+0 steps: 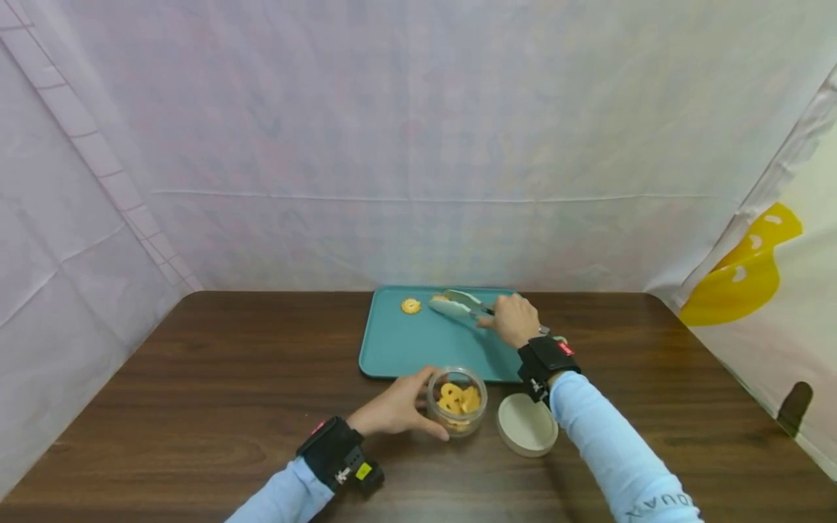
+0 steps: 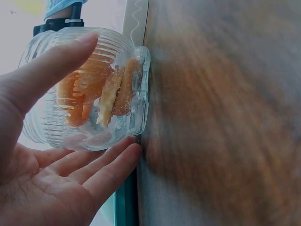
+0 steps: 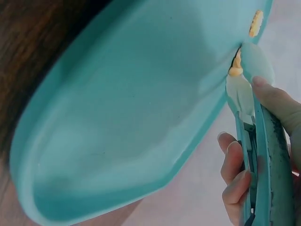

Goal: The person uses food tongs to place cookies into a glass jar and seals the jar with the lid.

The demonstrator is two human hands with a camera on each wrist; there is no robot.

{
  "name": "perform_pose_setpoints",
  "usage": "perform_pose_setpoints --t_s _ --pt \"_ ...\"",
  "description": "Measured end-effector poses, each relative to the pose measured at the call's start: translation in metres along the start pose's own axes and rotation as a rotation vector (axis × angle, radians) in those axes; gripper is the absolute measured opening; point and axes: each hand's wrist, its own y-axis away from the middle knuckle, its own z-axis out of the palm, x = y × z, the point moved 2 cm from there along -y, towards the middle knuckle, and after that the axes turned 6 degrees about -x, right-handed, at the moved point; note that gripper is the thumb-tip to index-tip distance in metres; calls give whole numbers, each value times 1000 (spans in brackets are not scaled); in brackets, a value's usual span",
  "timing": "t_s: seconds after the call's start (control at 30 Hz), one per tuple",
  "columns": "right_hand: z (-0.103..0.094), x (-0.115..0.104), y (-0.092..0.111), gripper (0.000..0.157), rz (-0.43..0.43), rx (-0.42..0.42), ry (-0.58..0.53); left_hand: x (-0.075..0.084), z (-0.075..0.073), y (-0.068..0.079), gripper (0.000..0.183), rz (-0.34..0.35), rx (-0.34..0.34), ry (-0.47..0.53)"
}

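Note:
My left hand [image 1: 395, 407] holds a clear ribbed glass jar [image 1: 482, 398] on the table, thumb on one side and fingers on the other. Several yellow cookies [image 2: 77, 96] lie inside it, and its mouth is uncovered. Over the back of a teal tray [image 1: 399, 345], my right hand [image 1: 516, 321] grips tongs [image 1: 451, 308] with pale green tips. Between those tips sits a cookie [image 3: 236, 65], largely hidden by them in the head view. Another round cookie [image 1: 410, 306] lies on the tray just left of the tongs.
A pale round lid [image 1: 527, 425] lies on the dark wooden table [image 1: 229, 392], right of the jar and below the right forearm. White cloth [image 1: 412, 145] hangs behind the table and along both sides. A yellow shape [image 1: 739, 280] shows on the right cloth.

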Motion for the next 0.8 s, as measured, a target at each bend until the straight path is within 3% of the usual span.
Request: perform_pose_setpoints --t_s 0.23,0.4,0.57,0.8 --pt "-2 8 5 47 -18 -22 -39 -2 1 0 74 -10 -6 22" --pt "-7 16 11 30 -18 -30 -89 -2 1 0 74 -17 -11 22" --pt "-13 24 17 31 -40 -40 -119 -2 0 0 75 -17 -5 7" --pt "-23 30 30 42 -16 -96 -157 -1 -1 0 76 -18 -5 14"
